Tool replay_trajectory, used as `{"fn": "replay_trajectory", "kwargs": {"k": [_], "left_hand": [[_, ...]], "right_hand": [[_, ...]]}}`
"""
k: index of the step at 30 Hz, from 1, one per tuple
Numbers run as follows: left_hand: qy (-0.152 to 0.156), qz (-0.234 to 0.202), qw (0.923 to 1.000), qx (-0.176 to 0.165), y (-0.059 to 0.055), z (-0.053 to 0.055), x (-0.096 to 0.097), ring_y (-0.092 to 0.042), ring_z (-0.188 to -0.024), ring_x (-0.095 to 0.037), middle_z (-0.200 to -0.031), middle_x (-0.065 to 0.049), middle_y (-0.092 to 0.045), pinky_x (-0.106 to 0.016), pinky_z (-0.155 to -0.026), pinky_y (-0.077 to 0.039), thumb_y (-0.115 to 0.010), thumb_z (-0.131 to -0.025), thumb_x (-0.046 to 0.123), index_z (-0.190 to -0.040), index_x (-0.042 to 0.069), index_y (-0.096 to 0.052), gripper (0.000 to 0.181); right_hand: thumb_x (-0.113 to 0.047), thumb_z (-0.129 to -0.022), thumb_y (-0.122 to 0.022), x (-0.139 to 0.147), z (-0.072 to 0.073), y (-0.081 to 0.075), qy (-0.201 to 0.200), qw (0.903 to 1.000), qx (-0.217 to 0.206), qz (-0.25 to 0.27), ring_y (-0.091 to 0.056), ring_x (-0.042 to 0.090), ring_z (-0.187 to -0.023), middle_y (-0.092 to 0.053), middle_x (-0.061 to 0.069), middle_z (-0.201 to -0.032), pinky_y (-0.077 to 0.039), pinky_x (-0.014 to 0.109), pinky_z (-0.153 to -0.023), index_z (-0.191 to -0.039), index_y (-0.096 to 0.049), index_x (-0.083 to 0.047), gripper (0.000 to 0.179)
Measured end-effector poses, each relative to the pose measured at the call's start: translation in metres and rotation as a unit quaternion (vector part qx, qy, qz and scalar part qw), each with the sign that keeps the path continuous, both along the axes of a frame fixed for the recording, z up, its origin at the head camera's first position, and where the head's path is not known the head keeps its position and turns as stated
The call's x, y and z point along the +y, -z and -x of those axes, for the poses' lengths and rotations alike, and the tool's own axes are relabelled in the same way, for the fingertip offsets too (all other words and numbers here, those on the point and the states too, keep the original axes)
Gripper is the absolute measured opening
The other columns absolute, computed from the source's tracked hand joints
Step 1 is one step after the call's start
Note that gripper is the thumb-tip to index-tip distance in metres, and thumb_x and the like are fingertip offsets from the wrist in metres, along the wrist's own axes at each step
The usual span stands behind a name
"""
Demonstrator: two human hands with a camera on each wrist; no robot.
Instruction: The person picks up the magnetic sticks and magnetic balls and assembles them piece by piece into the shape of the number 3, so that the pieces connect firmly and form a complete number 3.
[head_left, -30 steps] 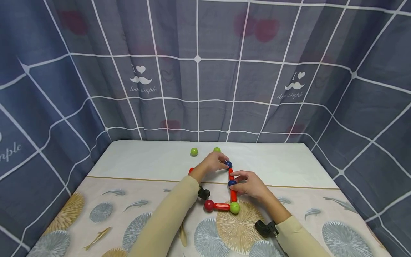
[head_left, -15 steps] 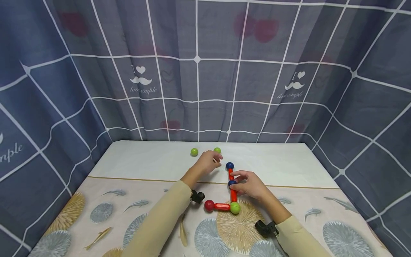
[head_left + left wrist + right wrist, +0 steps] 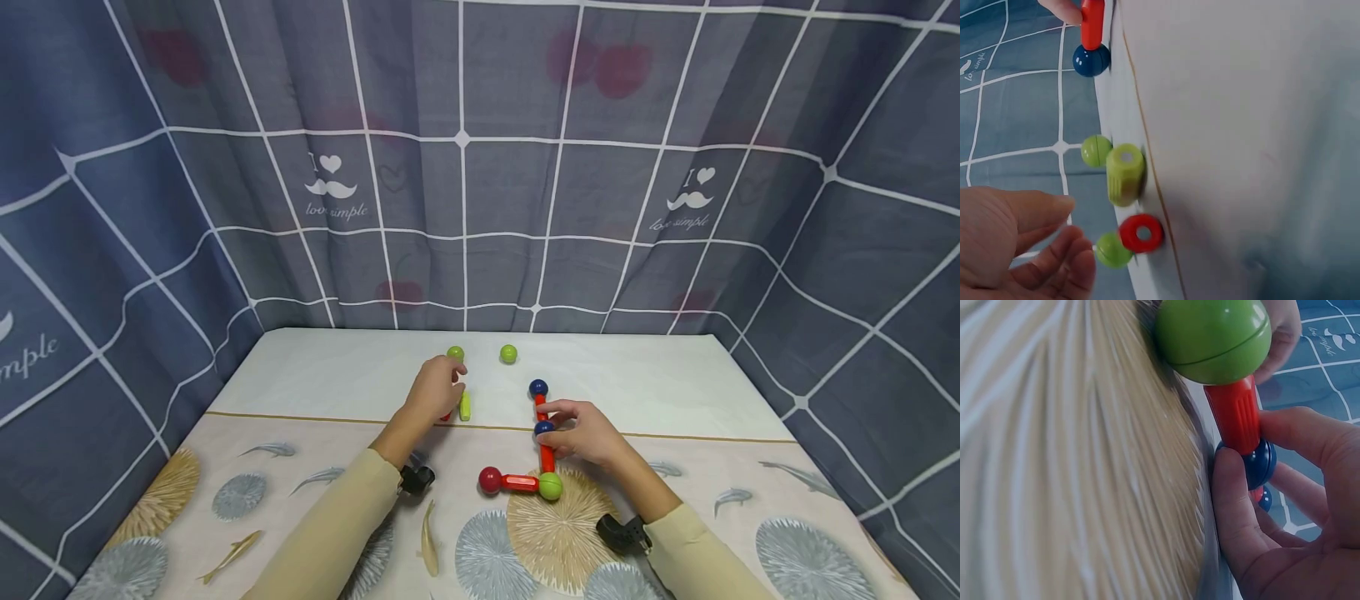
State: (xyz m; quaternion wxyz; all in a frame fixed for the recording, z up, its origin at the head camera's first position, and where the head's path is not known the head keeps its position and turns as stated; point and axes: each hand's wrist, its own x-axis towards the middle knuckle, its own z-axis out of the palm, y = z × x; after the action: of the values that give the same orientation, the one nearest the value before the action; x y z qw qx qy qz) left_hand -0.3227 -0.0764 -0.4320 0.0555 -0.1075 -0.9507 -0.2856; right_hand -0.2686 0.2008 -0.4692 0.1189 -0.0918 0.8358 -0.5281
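My right hand [image 3: 585,429] pinches a blue ball [image 3: 1261,467] in the middle of a chain of magnetic rods and balls. From that ball a red rod [image 3: 547,458] runs to a green ball [image 3: 551,486], then another red rod [image 3: 520,483] leads left to a red ball [image 3: 491,480]. At the chain's far end is a second blue ball [image 3: 538,388]. My left hand [image 3: 435,390] hovers with nothing in its loosely bent fingers. Beneath and beside it are a loose red rod [image 3: 1141,233] and a yellow-green rod [image 3: 1125,175].
Two green balls lie farther back on the white strip, one [image 3: 455,353] behind my left hand and the other [image 3: 508,354] right of it. A patterned cloth [image 3: 285,467] covers the front of the table. Checked curtains [image 3: 420,192] hang behind and at both sides.
My left hand has left the far blue ball and moved left, towards the loose rods. The yellow-green rod has come into view. My right hand stays on the chain.
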Motion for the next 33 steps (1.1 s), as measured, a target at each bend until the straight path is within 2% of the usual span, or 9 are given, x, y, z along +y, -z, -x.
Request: {"fn": "replay_trajectory", "kwargs": {"k": [6, 10, 14, 19, 33], "left_hand": [[-0.024, 0.009, 0.9992, -0.030, 0.004, -0.013, -0.012, -0.059, -0.084, -0.022, -0.093, -0.012, -0.065, -0.035, -0.073, -0.052, -0.075, -0.088, 0.009, -0.115, -0.001, -0.071, 0.028], [-0.022, -0.003, 0.9980, -0.059, 0.009, -0.017, -0.017, -0.057, -0.078, -0.020, -0.087, -0.009, -0.063, -0.031, -0.067, -0.050, -0.078, -0.087, 0.009, -0.117, -0.002, -0.069, 0.033], [-0.020, -0.016, 0.9967, -0.077, 0.014, -0.016, -0.019, -0.061, -0.078, -0.019, -0.089, -0.010, -0.068, -0.031, -0.069, -0.053, -0.079, -0.085, 0.010, -0.115, -0.001, -0.068, 0.034], [-0.027, -0.014, 0.9963, -0.080, 0.018, -0.014, -0.019, -0.064, -0.084, -0.021, -0.095, -0.012, -0.071, -0.035, -0.076, -0.055, -0.080, -0.084, 0.010, -0.114, 0.000, -0.069, 0.033], [-0.042, -0.012, 0.9931, -0.109, 0.017, -0.013, -0.024, -0.061, -0.079, -0.021, -0.089, -0.009, -0.068, -0.030, -0.067, -0.051, -0.075, -0.083, 0.005, -0.108, 0.004, -0.070, 0.026]], "right_hand": [[-0.011, -0.084, -0.083, 0.001, -0.001, -0.001, 0.004, 1.0000, -0.002, 0.000, -0.067, 0.019, -0.075, -0.067, 0.016, -0.106, -0.062, 0.035, -0.066, -0.133, -0.066, -0.004, 0.052], [-0.010, -0.084, -0.083, 0.002, -0.002, -0.002, 0.004, 1.0000, -0.003, 0.002, -0.068, 0.019, -0.073, -0.066, 0.017, -0.106, -0.062, 0.036, -0.066, -0.133, -0.065, -0.002, 0.053], [-0.009, -0.084, -0.083, 0.003, -0.002, -0.003, 0.007, 0.9999, -0.006, 0.008, -0.068, 0.019, -0.072, -0.066, 0.018, -0.106, -0.062, 0.036, -0.065, -0.133, -0.065, -0.002, 0.053], [-0.010, -0.084, -0.083, 0.004, -0.003, -0.002, 0.008, 0.9999, -0.008, 0.012, -0.068, 0.019, -0.072, -0.065, 0.019, -0.107, -0.062, 0.036, -0.066, -0.133, -0.065, -0.002, 0.053], [-0.010, -0.084, -0.083, 0.003, -0.004, -0.002, 0.009, 0.9998, -0.007, 0.018, -0.068, 0.019, -0.074, -0.064, 0.020, -0.109, -0.062, 0.035, -0.066, -0.133, -0.065, -0.002, 0.054]]}}
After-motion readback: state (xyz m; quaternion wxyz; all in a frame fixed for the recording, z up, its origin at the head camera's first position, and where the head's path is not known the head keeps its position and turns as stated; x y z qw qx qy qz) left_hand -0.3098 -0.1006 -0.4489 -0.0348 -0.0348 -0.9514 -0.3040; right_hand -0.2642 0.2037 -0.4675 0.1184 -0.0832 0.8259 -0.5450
